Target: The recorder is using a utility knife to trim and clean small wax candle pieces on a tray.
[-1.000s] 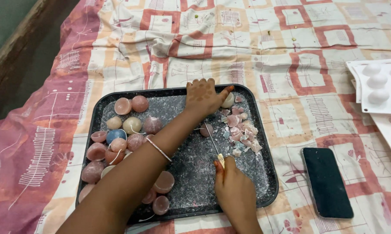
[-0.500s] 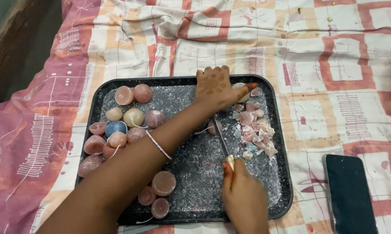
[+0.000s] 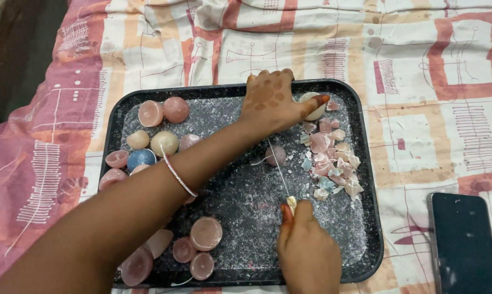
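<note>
- Dome piece (image 3: 313, 106) – pale, at tray's (image 3: 372, 218) far right corner; left hand (image 3: 273, 103) fingers pinch it.
- Right hand (image 3: 306, 253) fingers closed around knife (image 3: 281, 171).
- Judgement – hold the dome firmly, fingertips away from the blade, short strokes.

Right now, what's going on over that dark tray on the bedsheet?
A person works over a black speckled tray set on a patterned pink-and-cream bedsheet. The left hand reaches across to a pale dome-shaped piece at the tray's far right corner. The right hand grips a thin-bladed knife pointing towards it. Broken pastel shards lie piled beside the blade; whole pink, cream and blue domes sit along the left. A black phone lies off the tray.
</note>
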